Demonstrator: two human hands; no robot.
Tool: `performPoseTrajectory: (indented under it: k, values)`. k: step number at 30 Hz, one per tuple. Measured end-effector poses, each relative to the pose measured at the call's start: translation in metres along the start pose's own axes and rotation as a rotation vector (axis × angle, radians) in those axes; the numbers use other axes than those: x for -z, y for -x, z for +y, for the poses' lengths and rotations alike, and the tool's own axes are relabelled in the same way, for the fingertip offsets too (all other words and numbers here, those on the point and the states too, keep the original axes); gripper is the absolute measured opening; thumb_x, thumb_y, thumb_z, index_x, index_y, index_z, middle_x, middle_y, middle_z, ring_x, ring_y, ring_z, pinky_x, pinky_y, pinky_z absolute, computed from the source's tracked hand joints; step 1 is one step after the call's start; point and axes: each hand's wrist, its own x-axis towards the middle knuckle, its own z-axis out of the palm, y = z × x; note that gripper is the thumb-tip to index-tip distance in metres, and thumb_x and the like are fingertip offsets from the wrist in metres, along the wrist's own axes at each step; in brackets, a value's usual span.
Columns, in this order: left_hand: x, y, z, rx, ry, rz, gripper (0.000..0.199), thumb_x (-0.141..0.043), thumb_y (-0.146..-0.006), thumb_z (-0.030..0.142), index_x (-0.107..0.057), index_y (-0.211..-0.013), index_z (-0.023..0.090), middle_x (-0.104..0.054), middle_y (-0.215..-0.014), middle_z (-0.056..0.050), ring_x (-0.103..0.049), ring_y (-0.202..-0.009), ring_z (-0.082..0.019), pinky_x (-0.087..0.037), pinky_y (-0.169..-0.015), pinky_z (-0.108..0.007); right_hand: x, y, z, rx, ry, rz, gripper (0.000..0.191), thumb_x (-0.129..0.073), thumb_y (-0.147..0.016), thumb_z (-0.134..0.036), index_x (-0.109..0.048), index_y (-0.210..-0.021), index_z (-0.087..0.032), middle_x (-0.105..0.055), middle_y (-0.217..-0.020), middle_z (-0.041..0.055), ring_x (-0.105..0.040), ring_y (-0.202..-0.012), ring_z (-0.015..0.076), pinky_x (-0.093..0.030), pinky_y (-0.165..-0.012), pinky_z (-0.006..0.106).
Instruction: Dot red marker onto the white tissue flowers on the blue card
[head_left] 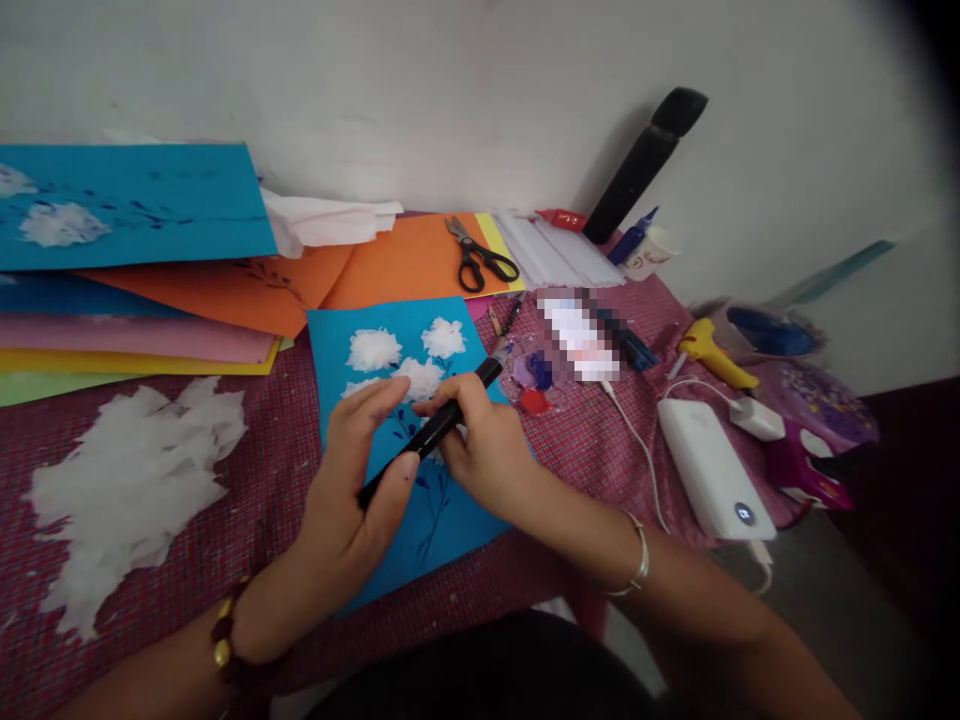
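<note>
A black pen (pixel 429 432) with a pale tip slants over a blue sheet (pixel 480 510). My right hand (pixel 491 440) is closed around its middle, fingers bent low over the sheet. To its left, my left hand (pixel 352 480) has its fingers stretched out and its thumb apart. The pen's rear end lies in that gap, with the thumb touching the barrel. White tissue flowers (pixel 375 349) and dark painted stems (pixel 435 510) cover the sheet. Part of the artwork is hidden under both hands. Blobs of purple, blue and red paint (pixel 534 402) sit just right of the pen's tip.
Torn white tissue (pixel 142 490) lies at left, below stacked coloured sheets (pixel 135 340). Black-handled scissors (pixel 480 260) rest on orange paper behind. Rightward are a blurred phone (pixel 577 335), a white power bank (pixel 712 470) with cables, and a yellow glue gun (pixel 712 350).
</note>
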Motion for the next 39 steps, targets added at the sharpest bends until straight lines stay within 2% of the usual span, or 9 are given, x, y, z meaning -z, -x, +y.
performPoseTrajectory:
  k: [12, 18, 21, 23, 26, 28, 31, 36, 39]
  values:
    - [-0.005, -0.001, 0.010, -0.123, -0.020, -0.044, 0.061, -0.046, -0.097, 0.010, -0.035, -0.154, 0.028, -0.048, -0.146, -0.008, -0.041, -0.140, -0.024, -0.040, -0.118, -0.045, -0.005, -0.001, -0.001, 0.091, 0.053, 0.088, 0.023, -0.044, -0.081, -0.011, -0.042, -0.099, -0.025, -0.065, -0.080, -0.0017, -0.061, -0.064, 0.0137, -0.044, -0.057, 0.026]
    - [-0.005, 0.003, -0.001, -0.289, -0.028, -0.141, 0.089, -0.054, -0.092, 0.060, -0.015, -0.159, 0.017, -0.040, -0.149, -0.019, -0.038, -0.140, -0.033, -0.030, -0.119, -0.056, 0.011, -0.012, 0.011, 0.172, -0.195, 0.247, 0.014, -0.053, -0.089, -0.018, -0.046, -0.097, -0.028, -0.068, -0.085, -0.0018, -0.069, -0.075, 0.0148, -0.054, -0.068, 0.030]
    - [-0.006, 0.007, 0.000, -0.447, -0.045, -0.083, 0.089, -0.056, -0.090, 0.062, -0.019, -0.157, 0.015, -0.048, -0.143, -0.018, -0.044, -0.136, -0.029, -0.021, -0.123, -0.053, 0.025, -0.017, 0.018, 0.061, -0.438, 0.326, 0.013, -0.053, -0.096, -0.035, -0.045, -0.104, -0.028, -0.070, -0.077, -0.0024, -0.069, -0.062, 0.0151, -0.056, -0.061, 0.031]
    - [-0.008, 0.009, 0.004, -0.516, -0.075, -0.083, 0.074, -0.060, -0.090, 0.053, -0.034, -0.149, 0.015, -0.056, -0.136, -0.016, -0.047, -0.133, -0.027, -0.021, -0.124, -0.050, 0.033, -0.019, 0.023, 0.002, -0.510, 0.361, 0.020, -0.051, -0.098, -0.043, -0.047, -0.110, -0.027, -0.071, -0.071, -0.0024, -0.066, -0.054, 0.0147, -0.053, -0.053, 0.029]
    - [-0.012, 0.012, 0.012, -0.611, -0.132, -0.219, 0.038, -0.063, -0.091, 0.032, -0.057, -0.124, 0.013, -0.068, -0.119, -0.009, -0.058, -0.118, -0.023, -0.036, -0.115, -0.044, 0.041, -0.020, 0.027, -0.007, -0.542, 0.372, 0.030, -0.050, -0.098, -0.050, -0.055, -0.114, -0.025, -0.068, -0.064, -0.0021, -0.060, -0.046, 0.0138, -0.045, -0.043, 0.027]
    - [-0.014, 0.015, 0.018, -0.688, -0.147, -0.348, 0.018, -0.061, -0.092, 0.023, -0.066, -0.105, 0.011, -0.071, -0.095, -0.005, -0.063, -0.090, -0.018, -0.051, -0.092, -0.036, 0.042, -0.019, 0.029, -0.013, -0.530, 0.357, 0.032, -0.052, -0.097, -0.052, -0.061, -0.109, -0.024, -0.066, -0.064, -0.0010, -0.059, -0.046, 0.0132, -0.042, -0.041, 0.027]
    - [-0.013, 0.025, 0.028, -0.763, -0.146, -0.480, 0.013, -0.059, -0.091, 0.015, -0.070, -0.084, 0.012, -0.067, -0.074, -0.003, -0.057, -0.066, -0.015, -0.048, -0.060, -0.031, 0.042, -0.019, 0.031, -0.035, -0.509, 0.341, 0.033, -0.054, -0.095, -0.054, -0.067, -0.098, -0.024, -0.063, -0.064, 0.0003, -0.058, -0.048, 0.0128, -0.041, -0.042, 0.028]
    - [0.001, 0.054, 0.051, -0.786, -0.098, -0.634, 0.024, -0.051, -0.095, 0.020, -0.071, -0.083, 0.016, -0.071, -0.087, -0.005, -0.061, -0.072, -0.017, -0.049, -0.062, -0.034, 0.042, -0.017, 0.033, -0.061, -0.512, 0.338, 0.030, -0.054, -0.095, -0.053, -0.067, -0.090, -0.026, -0.057, -0.056, -0.0010, -0.051, -0.045, 0.0125, -0.040, -0.042, 0.029]
    - [0.014, 0.060, 0.060, -0.781, -0.136, -0.741, 0.015, -0.061, -0.092, 0.027, -0.068, -0.081, 0.018, -0.066, -0.080, -0.002, -0.058, -0.069, -0.017, -0.048, -0.061, -0.035, 0.042, -0.017, 0.033, -0.079, -0.523, 0.354, 0.030, -0.055, -0.095, -0.051, -0.067, -0.085, -0.025, -0.052, -0.051, -0.0022, -0.049, -0.042, 0.0125, -0.034, -0.039, 0.029]
